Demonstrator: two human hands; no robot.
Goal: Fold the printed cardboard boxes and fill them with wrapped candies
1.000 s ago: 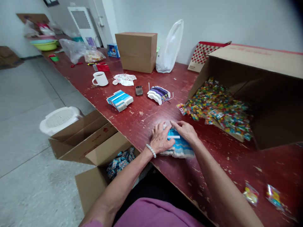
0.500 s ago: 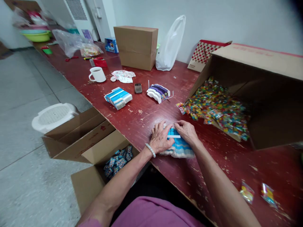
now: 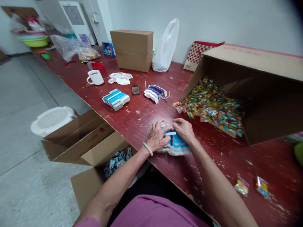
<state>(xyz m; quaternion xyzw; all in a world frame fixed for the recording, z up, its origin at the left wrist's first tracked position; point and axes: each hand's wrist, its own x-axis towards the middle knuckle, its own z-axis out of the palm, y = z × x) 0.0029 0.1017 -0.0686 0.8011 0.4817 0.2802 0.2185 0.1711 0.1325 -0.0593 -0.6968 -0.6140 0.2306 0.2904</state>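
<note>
A stack of blue-and-white flat bags (image 3: pixel 177 146) lies near the front edge of the red table (image 3: pixel 146 116). My left hand (image 3: pixel 157 137), a white bead bracelet at the wrist, presses on the stack's left side with curled fingers. My right hand (image 3: pixel 184 130) sits on the stack's right and pinches a white strip (image 3: pixel 169 133) that runs across its top. Both hands touch the stack.
A big cardboard box (image 3: pixel 258 82) on its side spills coloured candy packets (image 3: pixel 213 107). Farther back lie a second blue stack (image 3: pixel 115 99), a purple stack (image 3: pixel 155 93), a phone (image 3: pixel 135 89) and a mug (image 3: pixel 95 77). An open box of blue packs (image 3: pixel 115 162) stands below the table edge. Two loose packets (image 3: pixel 251 186) lie right.
My hands stay on the blue stack. The right fingers have closed more tightly on the white strip. The camera has drifted slightly, nothing else moved.
</note>
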